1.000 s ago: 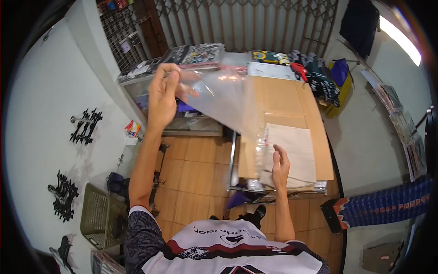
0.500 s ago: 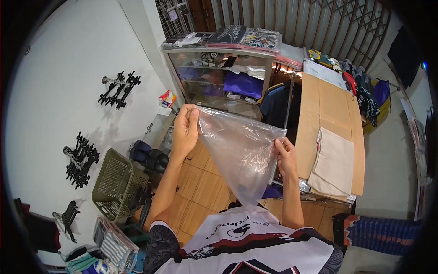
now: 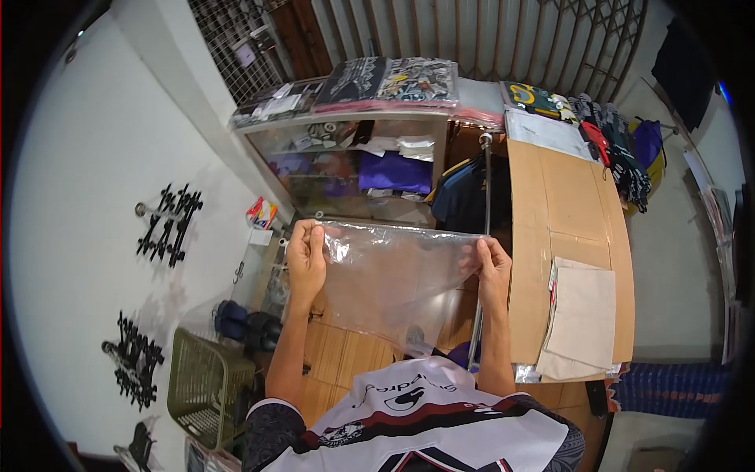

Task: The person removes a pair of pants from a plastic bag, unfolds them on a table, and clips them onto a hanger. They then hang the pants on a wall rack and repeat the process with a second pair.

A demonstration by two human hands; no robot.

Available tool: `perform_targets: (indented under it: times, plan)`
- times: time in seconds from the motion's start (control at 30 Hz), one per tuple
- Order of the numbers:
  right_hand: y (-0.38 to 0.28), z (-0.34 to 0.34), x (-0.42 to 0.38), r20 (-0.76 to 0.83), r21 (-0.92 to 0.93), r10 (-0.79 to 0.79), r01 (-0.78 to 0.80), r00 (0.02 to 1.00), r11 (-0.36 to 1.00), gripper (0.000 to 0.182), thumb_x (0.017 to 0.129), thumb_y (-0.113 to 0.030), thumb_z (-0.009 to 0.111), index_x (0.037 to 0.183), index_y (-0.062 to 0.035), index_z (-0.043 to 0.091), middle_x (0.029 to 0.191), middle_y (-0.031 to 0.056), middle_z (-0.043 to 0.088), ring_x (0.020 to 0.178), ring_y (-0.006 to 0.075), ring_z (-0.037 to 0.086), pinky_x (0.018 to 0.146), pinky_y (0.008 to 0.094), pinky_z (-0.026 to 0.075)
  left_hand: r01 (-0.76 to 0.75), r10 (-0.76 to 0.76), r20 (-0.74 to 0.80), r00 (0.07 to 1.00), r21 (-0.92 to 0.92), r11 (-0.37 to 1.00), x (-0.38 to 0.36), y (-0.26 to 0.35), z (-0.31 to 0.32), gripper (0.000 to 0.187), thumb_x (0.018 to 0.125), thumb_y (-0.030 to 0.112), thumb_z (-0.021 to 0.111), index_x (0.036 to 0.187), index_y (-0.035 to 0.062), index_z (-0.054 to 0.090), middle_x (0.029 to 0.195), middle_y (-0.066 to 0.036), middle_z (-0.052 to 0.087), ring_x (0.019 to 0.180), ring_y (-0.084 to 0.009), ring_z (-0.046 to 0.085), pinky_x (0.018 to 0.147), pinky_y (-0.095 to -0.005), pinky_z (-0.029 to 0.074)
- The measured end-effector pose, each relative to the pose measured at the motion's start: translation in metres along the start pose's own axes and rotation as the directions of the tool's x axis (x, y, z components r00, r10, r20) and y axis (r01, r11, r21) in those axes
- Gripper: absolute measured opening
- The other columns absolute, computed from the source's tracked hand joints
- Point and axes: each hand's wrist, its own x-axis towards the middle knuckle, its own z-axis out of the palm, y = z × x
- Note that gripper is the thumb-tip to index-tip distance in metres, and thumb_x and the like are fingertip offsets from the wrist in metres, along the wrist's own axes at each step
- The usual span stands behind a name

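Note:
A clear plastic bag (image 3: pixel 393 271) is stretched between my two hands in the middle of the head view, its top edge pulled nearly straight. My left hand (image 3: pixel 307 256) pinches the upper left corner between thumb and fingers. At the upper right corner, my right hand (image 3: pixel 492 263) grips the bag in the same way. The lower part of the bag hangs down toward my shirt (image 3: pixel 425 401), and the wooden floor shows through it. Nothing can be seen inside the bag.
To the right, folded beige cloth (image 3: pixel 582 318) lies on a cardboard-covered table (image 3: pixel 566 212). Ahead stands a glass cabinet (image 3: pixel 271 157) with packed garments (image 3: pixel 421 81) on top. A green basket (image 3: pixel 197 377) sits at the left, below black hangers (image 3: pixel 169 224) on the wall.
My left hand has come lower, so the bag's top edge is more level. The bag hangs wider and flatter than before. The view has shifted.

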Motion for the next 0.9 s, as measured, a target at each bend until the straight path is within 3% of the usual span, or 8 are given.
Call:
perform_targets:
  times: [0.17, 0.33, 0.53, 0.63, 0.67, 0.77, 0.9]
  plan:
    - [0.001, 0.001, 0.056, -0.056, -0.022, -0.041, 0.040, 0.998, 0.999, 0.025, 0.104, -0.026, 0.064, 0.100, -0.0027, 0.072, 0.084, 0.0052, 0.073, 0.070, 0.0094, 0.067, 0.064, 0.0245, 0.053, -0.018, 0.019, 0.041, 0.999, -0.019, 1.000, 0.051, -0.028, 0.030, 0.015, 0.111, 0.016, 0.047, 0.106, 0.0041, 0.055, 0.096, -0.007, 0.073, 0.060, -0.0015, 0.048, 0.052, -0.0184, 0.043]
    - [0.000, -0.004, 0.092, -0.101, -0.049, -0.037, 0.032, 0.994, 0.998, 0.017, 0.102, -0.019, 0.067, 0.103, -0.0028, 0.072, 0.089, 0.0064, 0.075, 0.072, 0.0105, 0.067, 0.066, 0.0255, 0.055, 0.028, -0.016, 0.094, 0.995, -0.120, 0.992, 0.097, -0.051, 0.060, 0.018, 0.110, 0.018, 0.046, 0.107, 0.0034, 0.056, 0.099, -0.010, 0.073, 0.073, -0.0107, 0.069, 0.052, -0.0189, 0.048]
    - [-0.009, -0.006, 0.145, -0.185, 0.001, -0.083, 0.084, 0.979, 0.996, 0.015, 0.098, -0.015, 0.072, 0.106, -0.0023, 0.072, 0.093, 0.0073, 0.075, 0.074, 0.0114, 0.068, 0.069, 0.0261, 0.056, 0.048, -0.016, 0.152, 0.988, -0.212, 0.976, 0.168, -0.077, 0.102, 0.015, 0.110, 0.018, 0.047, 0.110, 0.0047, 0.054, 0.101, -0.011, 0.072, 0.072, -0.0129, 0.071, 0.053, -0.0202, 0.050]
    - [-0.008, -0.013, 0.176, -0.024, -0.203, -0.053, 0.047, 0.998, 0.978, 0.016, 0.096, -0.014, 0.074, 0.107, -0.0026, 0.071, 0.091, 0.0067, 0.073, 0.075, 0.0138, 0.068, 0.072, 0.0281, 0.057, 0.037, 0.014, 0.180, 0.984, -0.279, 0.960, 0.216, -0.091, 0.123, 0.016, 0.111, 0.018, 0.047, 0.110, 0.0047, 0.054, 0.102, -0.011, 0.072, 0.072, -0.0131, 0.071, 0.053, -0.0202, 0.050]
    - [0.010, -0.031, 0.190, 0.070, -0.324, -0.076, 0.094, 0.995, 0.941, 0.014, 0.093, -0.011, 0.076, 0.102, -0.0008, 0.073, 0.091, 0.0083, 0.073, 0.078, 0.0143, 0.069, 0.073, 0.0291, 0.056, 0.033, 0.025, 0.195, 0.980, -0.291, 0.956, 0.232, -0.096, 0.130, 0.016, 0.111, 0.019, 0.047, 0.111, 0.0046, 0.054, 0.102, -0.011, 0.072, 0.072, -0.0131, 0.072, 0.052, -0.0202, 0.050]
    - [0.009, -0.025, 0.213, -0.046, -0.314, 0.013, -0.027, 0.999, 0.949, 0.015, 0.092, -0.014, 0.079, 0.097, 0.0002, 0.076, 0.087, 0.0042, 0.072, 0.078, 0.0101, 0.064, 0.072, 0.0262, 0.051, 0.041, 0.048, 0.261, 0.964, -0.323, 0.945, 0.284, -0.112, 0.153, 0.016, 0.110, 0.019, 0.047, 0.111, 0.0044, 0.054, 0.102, -0.011, 0.072, 0.073, -0.0133, 0.072, 0.053, -0.0204, 0.051]
    - [0.004, -0.024, 0.258, -0.244, -0.308, -0.178, 0.098, 0.953, 0.946, 0.012, 0.094, -0.010, 0.076, 0.096, 0.0014, 0.076, 0.084, 0.0033, 0.072, 0.076, 0.0093, 0.065, 0.071, 0.0257, 0.051, 0.040, 0.098, 0.392, 0.915, -0.331, 0.943, 0.349, -0.129, 0.182, 0.017, 0.110, 0.020, 0.050, 0.109, 0.0044, 0.057, 0.102, -0.008, 0.073, 0.077, -0.0129, 0.072, 0.058, -0.0203, 0.051]
